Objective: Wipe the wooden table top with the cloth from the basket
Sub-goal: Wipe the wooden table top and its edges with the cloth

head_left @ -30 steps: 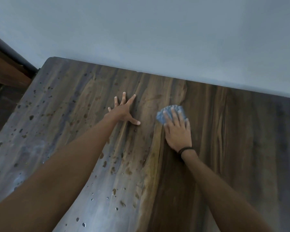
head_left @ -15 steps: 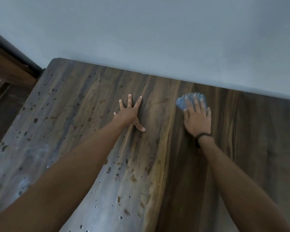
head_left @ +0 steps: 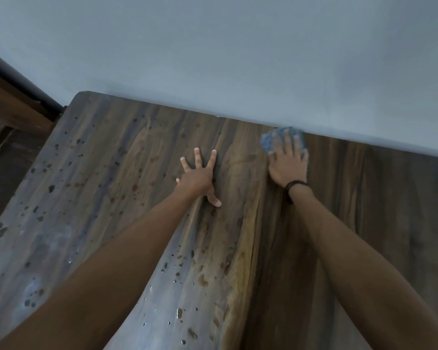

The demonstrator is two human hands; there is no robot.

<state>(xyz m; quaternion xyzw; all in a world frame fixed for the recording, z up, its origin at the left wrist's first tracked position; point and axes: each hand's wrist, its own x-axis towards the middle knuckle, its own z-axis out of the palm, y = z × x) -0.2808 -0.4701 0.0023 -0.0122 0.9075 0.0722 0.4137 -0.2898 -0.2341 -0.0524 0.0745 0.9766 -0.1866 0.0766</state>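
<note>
— So where was the cloth (head_left: 270,142) at that point?

— Bunched under the right hand (head_left: 287,165), at the far edge of the table (head_left: 390,223), touching or all but touching the wall (head_left: 238,59). The fingers lay nearly straight over it, pressing it to the wood rather than clutching it.

— And the left hand (head_left: 196,176)?

— Spread wide, palm down on the wood to the left of the cloth and apart from it. It held nothing; I took it for a brace.

— What worried you?

— A few things. The cloth was only pinned by flat fingers, so a quick pull back could have let it slip out from under the palm and lie stranded at the wall. Pushed harder, it might have smeared the wall or wedged where table and wall met.

— And the rest of the top?

— The left part was dotted with dark spots (head_left: 51,188) and, nearer the person, shiny drops (head_left: 179,313). They looked untouched, so I judged that much wiping was left. The left forearm (head_left: 127,248) stretched right over some of them and could have dragged through the wet and spread it. The bracing palm could also have left a print on the wood, which would need another pass.

— The basket?

— Out of view; I couldn't say where it stood.
</note>
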